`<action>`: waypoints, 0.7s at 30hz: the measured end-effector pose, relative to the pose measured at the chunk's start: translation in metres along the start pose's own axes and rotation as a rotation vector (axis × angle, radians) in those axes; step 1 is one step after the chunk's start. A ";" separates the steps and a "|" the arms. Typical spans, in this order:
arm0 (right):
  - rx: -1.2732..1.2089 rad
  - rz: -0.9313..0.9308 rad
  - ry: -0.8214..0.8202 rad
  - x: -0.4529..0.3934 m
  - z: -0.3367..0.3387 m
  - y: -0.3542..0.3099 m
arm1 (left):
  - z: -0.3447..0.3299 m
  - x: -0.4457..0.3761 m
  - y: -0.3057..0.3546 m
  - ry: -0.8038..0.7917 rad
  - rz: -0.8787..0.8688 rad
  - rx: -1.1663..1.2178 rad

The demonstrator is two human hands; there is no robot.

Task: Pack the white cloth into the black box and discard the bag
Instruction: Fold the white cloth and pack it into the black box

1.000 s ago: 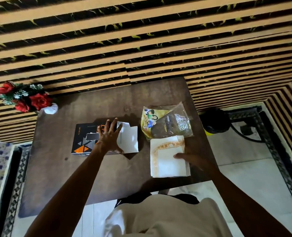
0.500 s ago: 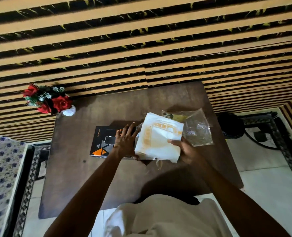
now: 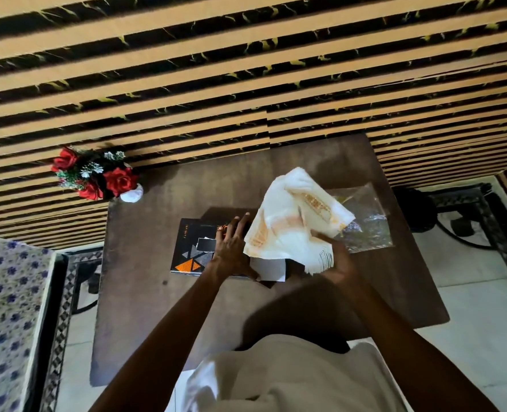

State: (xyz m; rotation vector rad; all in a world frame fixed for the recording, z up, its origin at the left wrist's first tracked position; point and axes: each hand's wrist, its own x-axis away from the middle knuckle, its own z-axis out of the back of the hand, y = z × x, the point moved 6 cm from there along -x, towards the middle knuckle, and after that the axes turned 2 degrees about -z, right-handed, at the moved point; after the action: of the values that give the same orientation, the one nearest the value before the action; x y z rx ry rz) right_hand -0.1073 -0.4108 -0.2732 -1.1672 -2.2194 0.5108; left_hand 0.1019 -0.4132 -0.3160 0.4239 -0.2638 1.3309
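The folded white cloth [image 3: 294, 221] with a gold border is lifted off the dark table [image 3: 145, 292], tilted over the box's right end. My right hand [image 3: 337, 263] holds it from below at its fringed near corner. My left hand [image 3: 231, 248] rests flat with spread fingers on the black box [image 3: 187, 248], which has orange and grey triangles on its lid. A white flap or card [image 3: 268, 269] shows under the cloth at the box's right side. The clear plastic bag [image 3: 368, 221] lies on the table to the right, partly hidden behind the cloth.
A small white vase of red roses [image 3: 97, 176] stands at the table's far left corner. A striped wall runs behind the table. A dark round object [image 3: 415, 212] sits on the floor right of the table. A blue-flowered fabric [image 3: 5, 307] lies at left.
My right hand picked the cloth up from the table's right side and carried it left, over the box's open end. The left hand stayed on the box. The bag lies uncovered.
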 end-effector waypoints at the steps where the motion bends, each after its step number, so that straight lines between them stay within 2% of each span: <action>1: 0.108 -0.145 0.153 -0.002 0.015 0.011 | 0.000 0.000 0.000 0.012 -0.014 0.014; 3: 0.319 -0.245 0.354 -0.002 0.065 0.021 | -0.002 -0.002 0.000 0.006 -0.034 -0.008; 5: 0.639 -0.274 0.409 0.003 0.080 0.019 | -0.003 -0.004 -0.001 -0.017 -0.041 -0.031; 7: 0.767 -0.336 0.414 0.008 0.086 0.021 | -0.005 -0.005 -0.001 -0.029 -0.038 -0.034; 14: 0.792 -0.527 0.381 0.010 0.089 0.042 | -0.010 -0.004 -0.002 -0.032 -0.044 -0.055; 21: 0.507 -0.270 0.319 -0.008 0.075 0.043 | -0.004 -0.001 -0.001 -0.038 -0.073 -0.037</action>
State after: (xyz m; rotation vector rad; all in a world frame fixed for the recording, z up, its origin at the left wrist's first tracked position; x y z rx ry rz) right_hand -0.1256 -0.3987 -0.3576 -0.6240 -1.7896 0.6694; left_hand 0.1028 -0.4128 -0.3206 0.4241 -0.3020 1.2456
